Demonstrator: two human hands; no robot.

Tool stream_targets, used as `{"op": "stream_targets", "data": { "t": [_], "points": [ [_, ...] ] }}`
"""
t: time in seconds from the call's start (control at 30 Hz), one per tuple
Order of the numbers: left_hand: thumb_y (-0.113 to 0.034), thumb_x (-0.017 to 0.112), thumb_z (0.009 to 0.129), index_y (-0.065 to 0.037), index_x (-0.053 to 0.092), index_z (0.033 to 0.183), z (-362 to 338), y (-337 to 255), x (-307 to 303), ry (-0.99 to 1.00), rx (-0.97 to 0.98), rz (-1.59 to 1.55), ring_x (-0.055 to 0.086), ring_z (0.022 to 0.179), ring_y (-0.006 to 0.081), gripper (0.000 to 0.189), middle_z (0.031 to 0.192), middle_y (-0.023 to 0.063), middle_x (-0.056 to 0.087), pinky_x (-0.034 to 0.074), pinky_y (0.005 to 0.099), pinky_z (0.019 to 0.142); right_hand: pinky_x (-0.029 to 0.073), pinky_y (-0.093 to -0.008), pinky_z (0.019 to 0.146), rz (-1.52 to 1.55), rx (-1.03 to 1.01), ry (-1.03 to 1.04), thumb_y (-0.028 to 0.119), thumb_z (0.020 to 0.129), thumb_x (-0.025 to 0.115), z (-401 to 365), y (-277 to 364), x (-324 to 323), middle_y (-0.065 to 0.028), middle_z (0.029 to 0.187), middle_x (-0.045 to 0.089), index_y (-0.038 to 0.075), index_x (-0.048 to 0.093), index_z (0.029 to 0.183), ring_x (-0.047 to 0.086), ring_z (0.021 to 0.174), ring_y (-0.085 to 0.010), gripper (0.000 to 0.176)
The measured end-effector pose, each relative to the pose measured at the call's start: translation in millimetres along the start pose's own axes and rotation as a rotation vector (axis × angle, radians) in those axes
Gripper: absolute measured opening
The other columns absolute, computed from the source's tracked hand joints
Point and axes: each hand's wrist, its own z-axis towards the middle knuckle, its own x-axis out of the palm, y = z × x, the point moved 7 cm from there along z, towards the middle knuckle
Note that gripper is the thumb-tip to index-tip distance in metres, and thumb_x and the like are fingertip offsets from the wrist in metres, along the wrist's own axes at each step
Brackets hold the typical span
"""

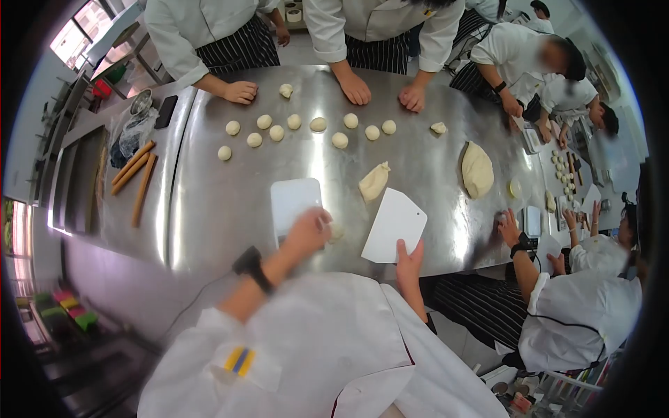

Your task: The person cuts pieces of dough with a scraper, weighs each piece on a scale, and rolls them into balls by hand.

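Note:
My left hand [306, 235], smeared by motion, is over the near right corner of a white scale [295, 198]. A small blurred lump of dough [336, 234] is right beside its fingers; whether they grip anything I cannot tell. My right hand [410, 259] is closed on the lower edge of a white dough scraper [395, 226], blade pointing away from me. Just beyond the scraper, a torn piece of dough [374, 182] lies on the steel table [230, 202]. A larger oval mass of dough [477, 171] rests farther right.
Several round dough balls [318, 125] lie across the table. Rolling pins [144, 189], a plastic bag [132, 132] and a phone [166, 112] are at the left. People stand opposite, hands on the far edge. A co-worker's hand [510, 228] is near another scale [532, 221] at right.

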Motion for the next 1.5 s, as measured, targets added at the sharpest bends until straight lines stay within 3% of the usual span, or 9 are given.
{"op": "stream_targets", "data": {
  "t": [0.13,0.3,0.4,0.47,0.57,0.83,0.9,1.03,1.5],
  "points": [
    [-0.011,0.074,0.072,-0.011,0.066,0.097,-5,-47,40,0.209,0.539,0.709,0.057,0.096,0.0229,0.026,0.101,0.0046,0.064,0.048,0.0364,0.079,0.045,-0.0335,0.095,-0.005,0.033,-0.077,0.01,0.097,0.06,-7,2,-15,-0.0115,0.118,0.06,-0.003,0.047,0.128,0.057,0.107,-0.0184,0.036],
    [-0.005,0.067,0.072,-0.011,0.064,0.092,13,-19,76,0.241,0.555,0.822,0.057,0.098,0.025,0.021,0.094,0.0042,0.061,0.049,0.0377,0.077,0.044,-0.0331,0.096,-0.076,0.014,-0.175,0.009,0.095,0.061,-13,-2,-35,-0.0125,0.119,0.06,-0.003,0.049,0.127,0.057,0.107,-0.0198,0.036],
    [-0.005,0.068,0.074,-0.009,0.064,0.093,13,-17,58,0.276,0.423,0.589,0.06,0.091,0.0255,0.02,0.094,0.0058,0.062,0.05,0.038,0.075,0.044,-0.0332,0.095,-0.155,-0.015,-0.235,0.008,0.095,0.062,-20,-7,-45,-0.0126,0.118,0.061,-0.003,0.05,0.127,0.057,0.107,-0.02,0.036],
    [-0.009,0.07,0.078,-0.007,0.065,0.096,9,-30,7,0.025,0.205,0.156,0.062,0.083,0.0255,0.018,0.095,0.0079,0.063,0.051,0.0374,0.072,0.045,-0.0334,0.095,-0.136,-0.008,-0.255,0.008,0.094,0.062,-27,-7,-48,-0.0128,0.118,0.061,-0.003,0.05,0.127,0.057,0.107,-0.0202,0.037],
    [-0.015,0.072,0.082,-0.005,0.065,0.099,-4,-31,-51,-0.212,0.128,0.008,0.062,0.076,0.0262,0.021,0.095,0.01,0.064,0.052,0.0372,0.07,0.045,-0.0336,0.095,-0.088,0.007,-0.286,0.007,0.094,0.062,-34,-12,-54,-0.0133,0.118,0.061,-0.004,0.049,0.128,0.058,0.107,-0.0206,0.038],
    [-0.021,0.066,0.091,-0.006,0.068,0.116,-18,22,-97,-0.318,0.128,0.36,0.068,0.079,0.0247,0.029,0.098,0.0143,0.071,0.055,0.0342,0.071,0.045,-0.034,0.095,-0.135,0.067,-0.266,0.009,0.095,0.061,-27,-37,-56,-0.0142,0.121,0.06,-0.004,0.049,0.13,0.058,0.108,-0.0214,0.039],
    [-0.025,0.061,0.093,-0.01,0.068,0.119,-23,31,-103,-0.286,-0.176,0.136,0.065,0.085,0.0315,0.03,0.1,0.0165,0.07,0.051,0.0413,0.08,0.045,-0.0344,0.095,-0.174,0.064,-0.254,0.01,0.095,0.061,-23,-33,-53,-0.015,0.124,0.059,-0.004,0.049,0.131,0.058,0.11,-0.0221,0.04],
    [-0.022,0.062,0.093,-0.012,0.067,0.119,-32,41,-107,-0.354,-0.24,0.075,0.065,0.085,0.0319,0.029,0.097,0.0166,0.069,0.051,0.0404,0.08,0.045,-0.0346,0.096,-0.222,0.018,-0.231,0.01,0.095,0.061,-13,-40,-49,-0.0153,0.125,0.058,-0.004,0.049,0.131,0.057,0.111,-0.0224,0.041],
    [-0.014,0.066,0.087,-0.009,0.067,0.113,-39,49,-104,-0.424,-0.108,0.092,0.061,0.089,0.0304,0.026,0.1,0.0145,0.066,0.05,0.0402,0.082,0.046,-0.0339,0.093,-0.228,-0.011,-0.14,0.01,0.093,0.063,-12,-33,-35,-0.0136,0.117,0.061,-0.004,0.051,0.128,0.059,0.105,-0.0207,0.039]
  ]
}}
